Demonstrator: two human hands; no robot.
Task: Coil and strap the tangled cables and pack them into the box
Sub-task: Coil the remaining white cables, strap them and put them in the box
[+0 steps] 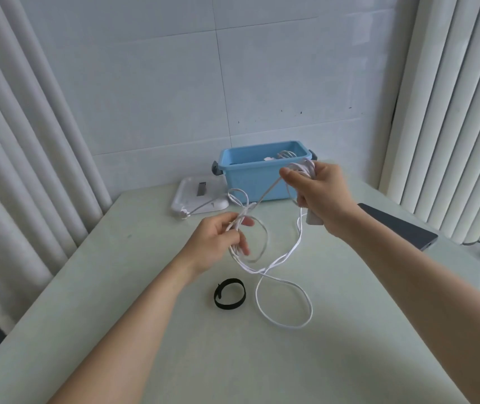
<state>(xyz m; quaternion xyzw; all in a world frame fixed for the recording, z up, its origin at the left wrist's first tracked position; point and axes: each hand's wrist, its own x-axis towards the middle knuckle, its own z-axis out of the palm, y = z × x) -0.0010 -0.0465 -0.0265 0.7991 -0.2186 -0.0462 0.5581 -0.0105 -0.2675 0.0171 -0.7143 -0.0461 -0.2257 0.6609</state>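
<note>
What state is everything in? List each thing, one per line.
cable: partly coiled, held in both hands, loose loops on table
strap: curled in a ring, lying on table, untouched
box: open, white coil inside
lid: off, lying beside box
left hand: grips cable strands
right hand: grips the coiled part

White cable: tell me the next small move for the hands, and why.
Probably the left hand should feed one more loop up to the right hand, which holds a bunch of coils. Much of the white cable lies slack in a loose loop on the table, so it seems too soon to pick up the black strap lying nearby.
</note>
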